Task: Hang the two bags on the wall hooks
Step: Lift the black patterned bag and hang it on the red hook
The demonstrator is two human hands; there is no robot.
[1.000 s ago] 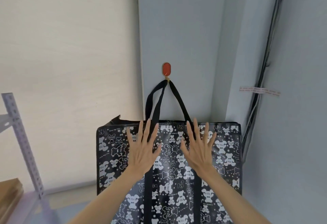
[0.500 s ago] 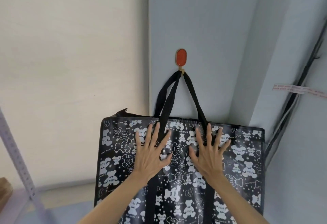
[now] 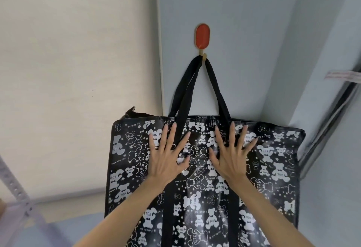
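A large black bag printed with white bears hangs flat against the grey wall. Its two black straps loop over the small peg of a red oval wall hook. My left hand lies flat on the bag's upper front, fingers spread, palm pressed to the fabric. My right hand rests the same way just to the right of it. Neither hand grips anything. Only one bag and one hook are in view.
A cream roller blind covers the wall to the left. A perforated metal shelf post stands at the lower left. Black cables held by a tape strip run down the wall corner at the right.
The view has moved closer and shifted, so the hook sits higher in frame. Both hands stay flat on the hanging bag in about the same spots.
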